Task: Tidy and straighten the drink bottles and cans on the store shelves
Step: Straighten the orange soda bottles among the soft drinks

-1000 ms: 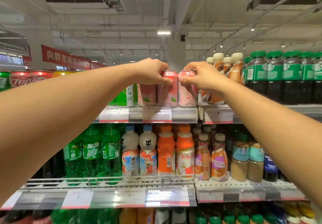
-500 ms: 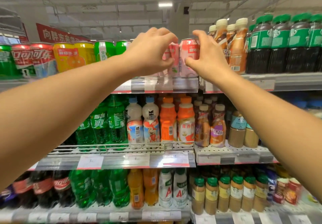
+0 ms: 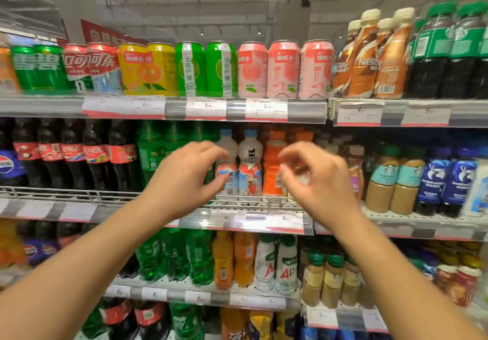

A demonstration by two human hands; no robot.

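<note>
Pink cans (image 3: 284,69) above, both hands (image 3: 184,181) (image 3: 320,183) empty (blurred)

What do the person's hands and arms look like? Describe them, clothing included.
Both the left hand and the right hand are bare: no gloves, rings, watch or wristband visible. Both forearms are bare too, with no sleeve showing anywhere in view. The fingers are motion-blurred.

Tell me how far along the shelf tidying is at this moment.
Looks done: the pink cans on the top shelf stand upright in a row, labels forward. In hand: nothing; the left hand and right hand are open in front of the milk bottles and orange bottles one shelf down, probably next. Left: the lower shelves; blur hides whether they need straightening.
</note>
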